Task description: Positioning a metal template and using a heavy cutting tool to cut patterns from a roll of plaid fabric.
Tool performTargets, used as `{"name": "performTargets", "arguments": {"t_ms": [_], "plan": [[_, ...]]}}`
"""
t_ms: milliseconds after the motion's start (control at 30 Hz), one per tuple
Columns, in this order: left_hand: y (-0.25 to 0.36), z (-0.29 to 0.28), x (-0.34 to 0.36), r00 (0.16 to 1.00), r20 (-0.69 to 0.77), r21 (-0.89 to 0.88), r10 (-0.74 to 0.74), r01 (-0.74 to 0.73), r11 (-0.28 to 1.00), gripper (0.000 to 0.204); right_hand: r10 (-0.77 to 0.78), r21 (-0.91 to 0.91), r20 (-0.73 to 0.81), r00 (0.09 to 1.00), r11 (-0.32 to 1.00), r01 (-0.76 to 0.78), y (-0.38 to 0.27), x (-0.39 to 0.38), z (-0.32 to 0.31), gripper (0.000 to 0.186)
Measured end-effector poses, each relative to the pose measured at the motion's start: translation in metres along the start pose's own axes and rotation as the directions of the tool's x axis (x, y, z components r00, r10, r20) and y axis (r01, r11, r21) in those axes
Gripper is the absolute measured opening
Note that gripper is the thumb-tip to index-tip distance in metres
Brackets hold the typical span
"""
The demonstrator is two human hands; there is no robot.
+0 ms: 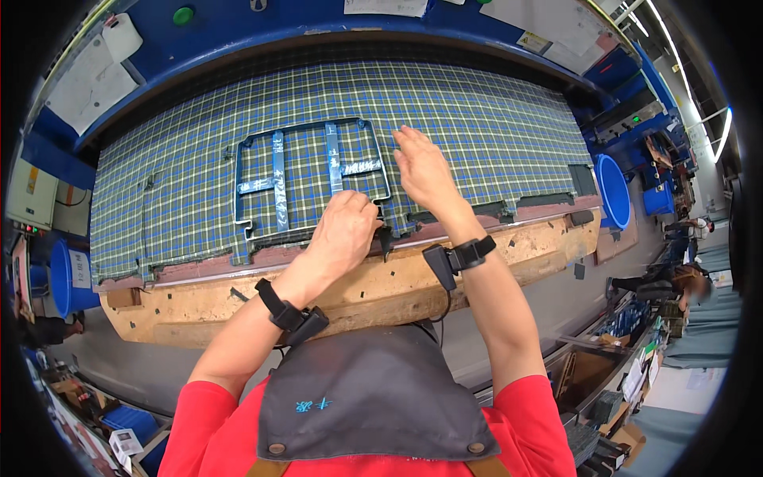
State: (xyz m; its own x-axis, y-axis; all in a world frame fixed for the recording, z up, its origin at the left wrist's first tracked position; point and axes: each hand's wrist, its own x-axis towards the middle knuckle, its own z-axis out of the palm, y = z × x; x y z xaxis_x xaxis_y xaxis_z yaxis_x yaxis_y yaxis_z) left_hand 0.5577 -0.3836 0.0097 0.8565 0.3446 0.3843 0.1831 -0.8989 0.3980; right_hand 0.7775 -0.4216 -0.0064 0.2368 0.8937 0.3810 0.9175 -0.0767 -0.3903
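A blue metal cutting die (279,176), a rounded frame with crossbars and white marks, lies on plaid fabric (493,127) of dark green, blue and white. My left hand (343,229) is closed at the die's near right corner, its fingers bent downward. What the fingertips grip, if anything, is hidden; a dark fabric scrap (386,241) shows just beside them. To the right of the die, my right hand (425,168) is open, fingers stretched out and together, over the fabric. The near fabric edge is ragged, with cut-out notches around both hands.
A worn wooden table edge (477,258) with small scraps runs along the front. Blue bins stand at the left (70,278) and right (612,191). Behind the fabric rises a blue machine body (238,32). Farther right, a person (675,282) is near shelves and boxes.
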Motion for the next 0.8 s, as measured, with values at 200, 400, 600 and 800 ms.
{"name": "performTargets", "arguments": {"t_ms": [200,400,600,800], "plan": [[-0.004,0.01,0.004,0.996,-0.093,0.018,0.011,-0.009,1.0,0.015,-0.044,-0.227,0.065,0.997,0.972,0.058,0.006,-0.004,0.021,0.046],[-0.006,0.012,0.003,0.996,-0.077,0.068,0.054,-0.049,0.996,0.018,-0.086,-0.297,0.036,0.996,0.95,0.093,0.0,-0.003,0.018,0.047],[-0.005,0.008,-0.001,0.998,-0.05,0.076,0.042,-0.039,0.996,0.018,-0.045,-0.283,0.05,0.998,0.958,0.057,-0.004,-0.004,0.017,0.048],[-0.001,0.003,0.004,0.998,-0.046,0.086,0.048,-0.044,0.995,0.017,-0.009,-0.283,0.063,0.998,0.959,0.026,-0.004,-0.003,0.013,0.049]]}}
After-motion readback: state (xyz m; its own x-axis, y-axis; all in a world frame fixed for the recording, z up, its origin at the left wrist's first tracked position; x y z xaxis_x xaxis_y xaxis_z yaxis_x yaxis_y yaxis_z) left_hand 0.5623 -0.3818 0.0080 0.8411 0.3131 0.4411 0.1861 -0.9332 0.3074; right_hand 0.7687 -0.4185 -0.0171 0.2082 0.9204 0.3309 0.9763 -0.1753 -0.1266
